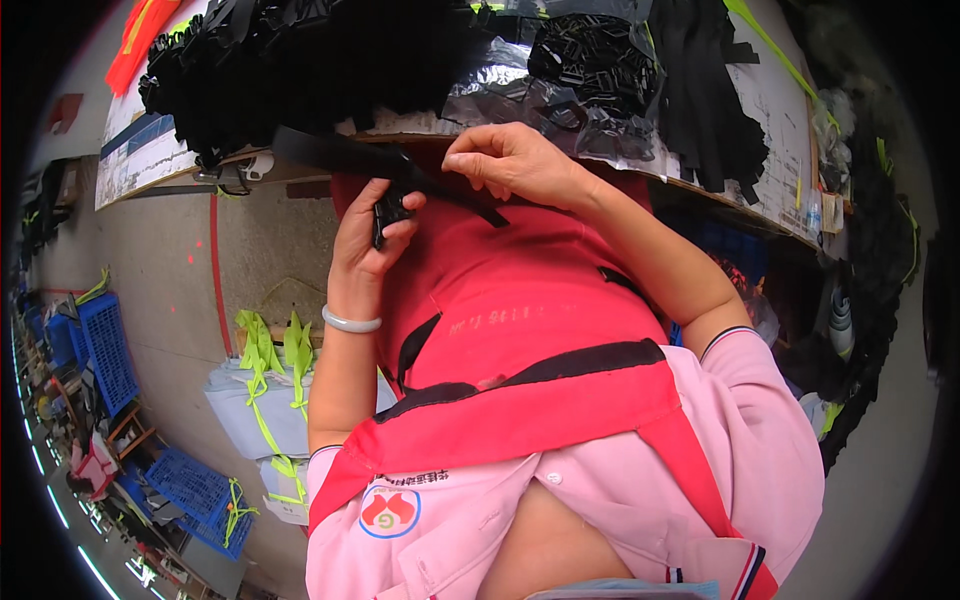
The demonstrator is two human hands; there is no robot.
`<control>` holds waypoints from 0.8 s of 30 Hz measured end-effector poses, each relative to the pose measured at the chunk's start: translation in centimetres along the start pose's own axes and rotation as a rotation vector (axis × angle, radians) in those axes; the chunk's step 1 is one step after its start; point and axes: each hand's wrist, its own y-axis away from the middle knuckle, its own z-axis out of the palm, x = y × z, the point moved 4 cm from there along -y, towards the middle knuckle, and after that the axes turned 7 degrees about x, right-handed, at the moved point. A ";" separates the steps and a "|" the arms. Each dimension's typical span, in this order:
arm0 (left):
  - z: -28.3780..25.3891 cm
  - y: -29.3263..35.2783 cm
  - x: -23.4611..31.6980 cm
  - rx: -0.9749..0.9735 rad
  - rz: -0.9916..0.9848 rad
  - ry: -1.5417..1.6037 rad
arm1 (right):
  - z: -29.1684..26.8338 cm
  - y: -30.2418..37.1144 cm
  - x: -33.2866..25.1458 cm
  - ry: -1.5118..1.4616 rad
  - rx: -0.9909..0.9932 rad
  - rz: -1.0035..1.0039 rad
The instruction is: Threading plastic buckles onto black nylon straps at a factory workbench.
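My left hand point(372, 228) is closed around a black plastic buckle point(388, 212), partly hidden by the fingers. A black webbing strap point(335, 155) runs through or past the buckle; which one I cannot tell. One end of it sticks out toward the upper left, and a narrower tail point(470, 202) reaches right, over my red apron. Just above that tail, my right hand point(515, 168) is curled with thumb and forefinger together. Anything inside that pinch is too small or hidden to make out.
On the table point(780, 150) ahead lie a dark heap of black straps point(300, 70), a clear bag of black buckles point(590, 65) and more flat straps point(700, 100). Blue crates point(108, 340) and white bundles tied with yellow-green strips point(262, 395) stand to the left.
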 end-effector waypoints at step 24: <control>1.2 5.7 0.6 0.569 0.853 -0.955 | 7.1 1.0 -3.3 0.102 -0.165 0.153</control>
